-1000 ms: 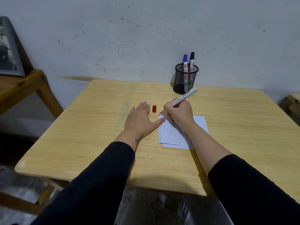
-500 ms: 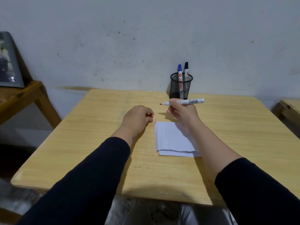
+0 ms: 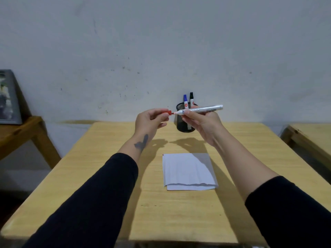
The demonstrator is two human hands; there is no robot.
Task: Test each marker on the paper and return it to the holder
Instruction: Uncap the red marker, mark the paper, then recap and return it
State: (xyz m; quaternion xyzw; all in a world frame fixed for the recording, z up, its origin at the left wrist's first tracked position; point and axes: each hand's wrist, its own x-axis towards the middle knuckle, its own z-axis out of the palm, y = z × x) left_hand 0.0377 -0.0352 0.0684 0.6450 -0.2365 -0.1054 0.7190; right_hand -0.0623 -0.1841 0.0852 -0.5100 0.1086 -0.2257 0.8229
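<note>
My right hand [image 3: 202,122] holds a white marker [image 3: 204,109] level above the table, its red tip pointing left. My left hand [image 3: 150,120] pinches the red cap [image 3: 165,111] right at that tip, the two almost touching. Below them a folded white paper [image 3: 188,171] lies on the wooden table [image 3: 107,176], with a tiny red mark at its top left corner. A black mesh holder [image 3: 184,125] stands at the table's far edge behind my hands, partly hidden. A blue-capped marker [image 3: 185,100] and a black-capped marker [image 3: 191,98] stand in it.
A second wooden table [image 3: 311,138] sits to the right with a gap between. On the left, a lower wooden stand [image 3: 19,129] carries a framed picture [image 3: 8,99] leaning on the wall. The wall rises just behind the holder.
My right hand lifted the marker off the paper and turned it level. My left hand picked the red cap off the table and brought it up to the marker's tip.
</note>
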